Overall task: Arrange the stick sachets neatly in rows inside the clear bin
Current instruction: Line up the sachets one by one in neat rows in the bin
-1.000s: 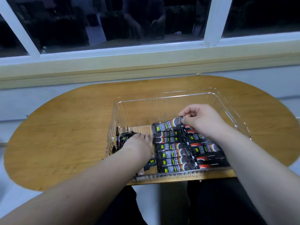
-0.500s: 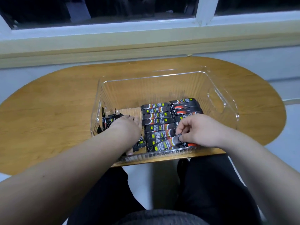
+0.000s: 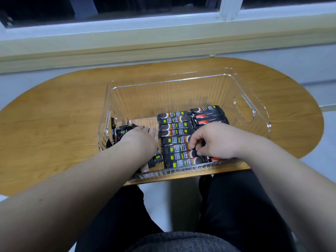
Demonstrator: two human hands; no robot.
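stick sachets [image 3: 175, 128] lie flat in two tidy rows on the floor of the clear bin [image 3: 254, 113], black wrappers packed side by side. the right hand [image 3: 212, 140] is curled over the near end of the rows, fingertips pinching a sachet there. the left hand [image 3: 140, 140] rests on the loose sachets [image 3: 116, 133] heaped in the bin's left part; whether it grips any i cannot tell. the bin sits at the near edge of the wooden table [image 3: 54, 124], below a window sill [image 3: 163, 42].
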